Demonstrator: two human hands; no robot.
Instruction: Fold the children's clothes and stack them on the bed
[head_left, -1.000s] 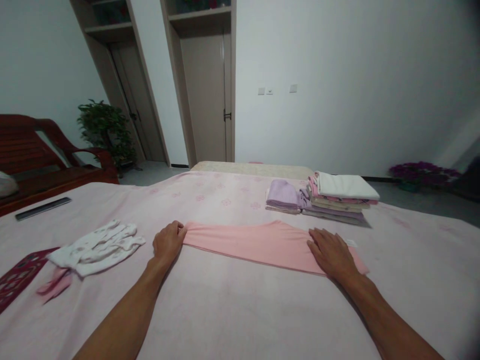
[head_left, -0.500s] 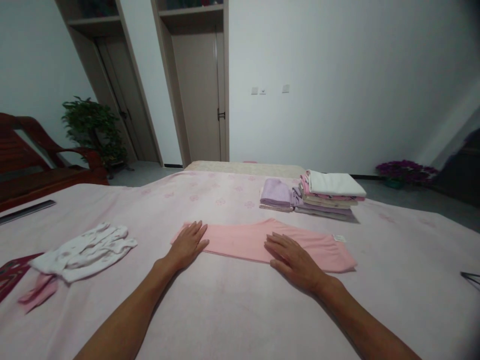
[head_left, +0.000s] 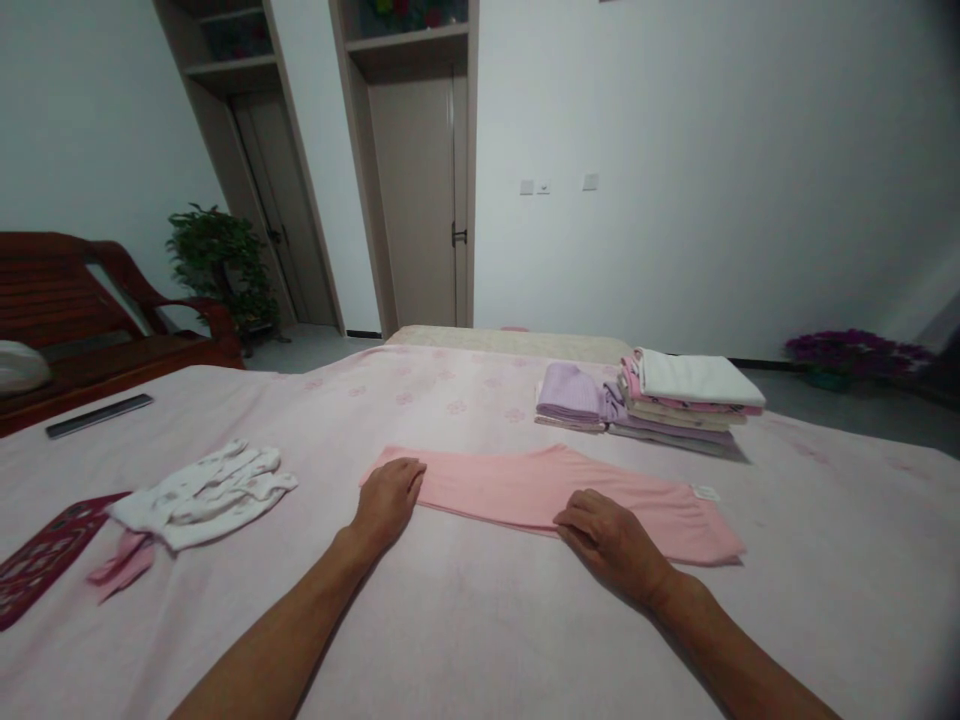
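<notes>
A pair of pink pants (head_left: 495,485), folded lengthwise, lies flat across the bed in front of me. Its waistband with a small white label (head_left: 706,493) is at the right, and the narrow leg end is at the left. My left hand (head_left: 388,502) is closed on the leg end, fingers curled over the cloth. Around the middle of the near edge, my right hand (head_left: 609,535) pinches the fabric, its fingertips drawn together. The palms and parts of the fingers are hidden.
Beyond the pants stand a stack of folded clothes (head_left: 694,390) and a folded lilac garment (head_left: 570,393). To the left lie a crumpled white garment (head_left: 206,497), a dark red patterned cloth (head_left: 52,560) and a dark flat bar (head_left: 99,416). A wooden bench (head_left: 112,300) stands beyond.
Both hands went from lying flat with fingers stretched out to curled, gripping the pants. The view has turned slightly left, shifting everything rightward in the picture.
</notes>
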